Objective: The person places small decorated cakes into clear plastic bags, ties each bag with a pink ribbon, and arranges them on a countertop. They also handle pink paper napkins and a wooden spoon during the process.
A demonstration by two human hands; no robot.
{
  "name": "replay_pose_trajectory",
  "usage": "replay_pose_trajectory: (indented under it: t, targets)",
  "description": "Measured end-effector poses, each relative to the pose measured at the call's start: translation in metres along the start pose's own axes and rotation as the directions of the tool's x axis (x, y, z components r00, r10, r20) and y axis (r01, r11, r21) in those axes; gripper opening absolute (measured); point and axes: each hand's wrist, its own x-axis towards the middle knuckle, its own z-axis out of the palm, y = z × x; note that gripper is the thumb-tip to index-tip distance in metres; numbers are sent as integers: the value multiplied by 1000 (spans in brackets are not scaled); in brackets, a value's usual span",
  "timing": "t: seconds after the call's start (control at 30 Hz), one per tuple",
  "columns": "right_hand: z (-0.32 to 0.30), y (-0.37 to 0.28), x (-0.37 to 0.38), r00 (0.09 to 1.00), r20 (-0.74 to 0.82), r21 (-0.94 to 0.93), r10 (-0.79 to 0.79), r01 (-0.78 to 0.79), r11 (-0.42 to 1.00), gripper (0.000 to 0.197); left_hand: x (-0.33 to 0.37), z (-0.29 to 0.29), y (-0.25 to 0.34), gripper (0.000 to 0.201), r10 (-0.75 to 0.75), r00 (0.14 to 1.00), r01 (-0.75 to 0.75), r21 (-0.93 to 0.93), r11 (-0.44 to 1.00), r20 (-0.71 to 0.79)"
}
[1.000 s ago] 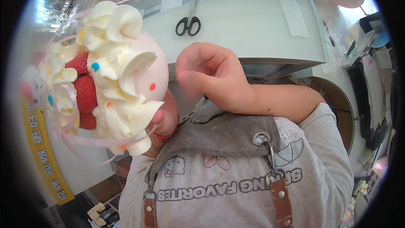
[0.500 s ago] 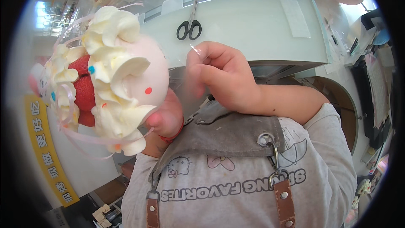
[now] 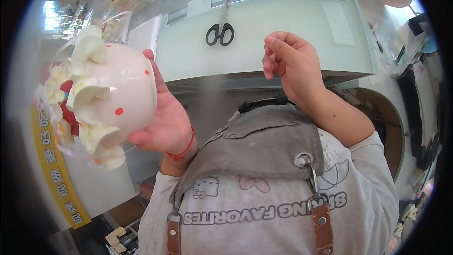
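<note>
Bowl [image 3: 125,99], pale pink with red dots, tipped on side left of apron bib [image 3: 264,144], cream petals [image 3: 87,97] and red centre at its mouth facing away. Left hand [image 3: 165,123] cups bowl underside, fingers spread, likely to keep petals clear of grip. Right hand [image 3: 295,63] raised above bib, fingers curled loose; pinching thread perhaps, cannot tell. Scissors [image 3: 220,30] lie on counter [image 3: 283,33] beyond, well apart.

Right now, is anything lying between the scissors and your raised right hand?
No. In the head view, only bare pale-green countertop separates the black-handled scissors from the right hand.
</note>
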Motion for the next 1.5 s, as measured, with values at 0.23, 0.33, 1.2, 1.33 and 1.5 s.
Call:
replay_pose_trajectory:
  t: [0.23,0.33,1.2,1.33,1.5]
  targets:
    - [-10,-18,3,990,-98,-283,101,-125,951,20,-1,-21,-3,101,-58,997,57,-16,998,-57]
    - [-24,-45,16,987,-85,-617,137,-160,770,21,-4,-26,1,100,-72,997,73,9,997,-32]
    - [42,-4,-2,722,648,-700,-242,690,184,16,2,-103,10,92,-143,987,150,100,984,-72]
    - [107,20,13,599,745,-530,-293,798,285,27,19,-124,1,86,-341,940,335,-145,931,-20]
    - [157,55,35,652,727,-458,-213,692,558,61,46,-149,-10,79,-660,738,631,-494,598,144]
